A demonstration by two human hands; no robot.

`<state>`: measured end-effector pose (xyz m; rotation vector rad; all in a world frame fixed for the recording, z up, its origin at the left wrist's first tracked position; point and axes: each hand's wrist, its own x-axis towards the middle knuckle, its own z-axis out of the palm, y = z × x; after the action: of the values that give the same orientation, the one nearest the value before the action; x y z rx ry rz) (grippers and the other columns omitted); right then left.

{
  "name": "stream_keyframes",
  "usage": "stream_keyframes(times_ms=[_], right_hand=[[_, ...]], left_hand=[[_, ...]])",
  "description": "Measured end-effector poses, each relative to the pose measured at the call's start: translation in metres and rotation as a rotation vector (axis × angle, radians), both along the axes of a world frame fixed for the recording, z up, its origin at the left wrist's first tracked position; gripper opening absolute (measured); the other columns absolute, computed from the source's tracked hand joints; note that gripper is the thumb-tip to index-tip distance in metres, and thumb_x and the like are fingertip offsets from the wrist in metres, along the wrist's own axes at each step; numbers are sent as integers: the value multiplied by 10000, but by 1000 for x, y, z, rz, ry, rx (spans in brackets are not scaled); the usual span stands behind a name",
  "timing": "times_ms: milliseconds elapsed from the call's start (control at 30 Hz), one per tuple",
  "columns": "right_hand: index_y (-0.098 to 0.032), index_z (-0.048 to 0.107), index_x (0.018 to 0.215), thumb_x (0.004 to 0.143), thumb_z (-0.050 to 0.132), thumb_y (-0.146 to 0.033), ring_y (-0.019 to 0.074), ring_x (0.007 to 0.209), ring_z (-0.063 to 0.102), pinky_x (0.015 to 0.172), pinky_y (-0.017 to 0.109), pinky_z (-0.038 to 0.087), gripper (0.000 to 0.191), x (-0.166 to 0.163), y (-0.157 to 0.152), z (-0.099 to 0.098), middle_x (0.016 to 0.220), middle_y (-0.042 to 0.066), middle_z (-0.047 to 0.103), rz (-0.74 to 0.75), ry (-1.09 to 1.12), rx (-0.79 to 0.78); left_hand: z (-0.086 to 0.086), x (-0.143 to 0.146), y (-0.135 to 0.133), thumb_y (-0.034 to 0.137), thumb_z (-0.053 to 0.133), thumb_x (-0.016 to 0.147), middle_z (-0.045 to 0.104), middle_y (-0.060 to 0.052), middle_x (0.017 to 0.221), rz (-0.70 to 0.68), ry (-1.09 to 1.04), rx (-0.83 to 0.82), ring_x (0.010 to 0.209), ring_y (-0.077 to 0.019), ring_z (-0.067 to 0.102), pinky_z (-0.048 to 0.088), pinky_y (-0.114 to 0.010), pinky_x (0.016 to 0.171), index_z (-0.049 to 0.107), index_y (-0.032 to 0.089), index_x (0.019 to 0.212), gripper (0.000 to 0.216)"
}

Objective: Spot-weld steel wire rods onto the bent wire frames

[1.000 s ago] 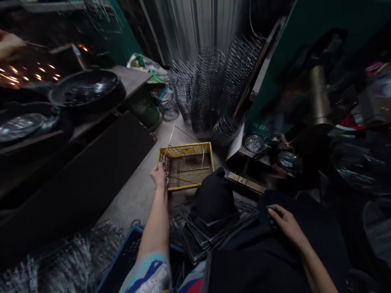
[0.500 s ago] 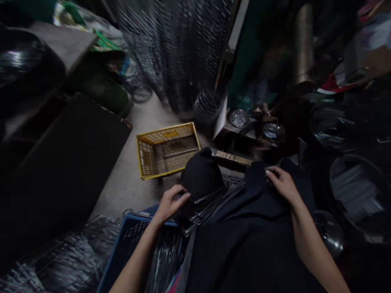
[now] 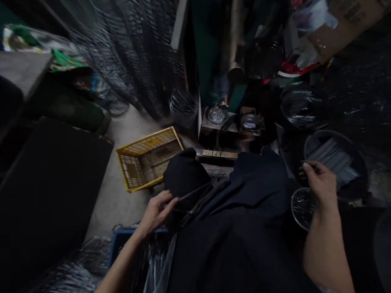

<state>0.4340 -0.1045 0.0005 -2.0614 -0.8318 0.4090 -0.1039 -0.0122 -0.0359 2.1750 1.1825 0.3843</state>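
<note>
My left hand (image 3: 159,209) pinches the end of a thin metal wire (image 3: 194,191) that slants up across my dark-clothed lap. More bent wires lie in a bundle (image 3: 206,199) between my knees. My right hand (image 3: 322,181) is out to the right, thumb and fingers pressed together. What it holds, if anything, is too small and dark to make out. Close beside it stands a dark round tub (image 3: 365,162) with grey strips (image 3: 332,152) inside. Just below that hand is a round bowl (image 3: 293,207) with small shiny pieces in it.
A yellow plastic crate (image 3: 122,173) stands on the floor ahead. A blue crate (image 3: 114,244) with wires is by my left side. Before me, a small bench holds a dish of small metal pieces (image 3: 217,115) and another bowl (image 3: 250,122). Wire bundles (image 3: 131,61) hang behind.
My right hand has moved from my lap out to the right, beside the tub. My left hand now has a wire's end between its fingers. The view has turned to the right.
</note>
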Motion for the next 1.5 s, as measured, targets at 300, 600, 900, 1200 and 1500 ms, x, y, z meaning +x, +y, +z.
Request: stream_keyframes(times_ms=[300,600,900,1200,1500], right_hand=[[-215,678,1001,895,545,-338,220,900,636,832,339,497,210,-87,33,-14,983,62,689,495,-273,-47],[-172,607,1084,861,463,-149,272,1083,525,942,460,395,267,-258,85,-98,1144,128,608,1415,-310,-538],[-183,602,965,931,517,-221,166,890,570,793,258,431,99,-279,70,-79,967,51,609,1472,-23,-272],[-183,600,946,942,543,-247,176,888,553,777,269,432,86,-273,71,-86,946,50,593,1358,-171,-291],[-189,594,951,956,527,-243,169,924,550,821,267,423,86,-257,76,-89,957,44,598,1327,-217,-327]], left_hand=[[-17,39,58,341,464,922,447,-8,673,81,137,222,608,-153,454,357,-273,582,398,213,619,336],[-21,33,58,406,461,939,515,-40,729,-120,325,241,724,-201,490,382,-303,662,482,208,696,314],[-40,6,110,423,457,927,515,-52,763,20,244,267,771,-206,480,375,-296,691,455,211,667,336],[-73,57,209,363,470,860,350,37,532,195,36,68,548,-125,361,295,-251,568,344,210,569,352],[-59,55,188,331,445,878,321,41,562,239,-22,185,554,-115,330,281,-253,577,284,213,611,333]])
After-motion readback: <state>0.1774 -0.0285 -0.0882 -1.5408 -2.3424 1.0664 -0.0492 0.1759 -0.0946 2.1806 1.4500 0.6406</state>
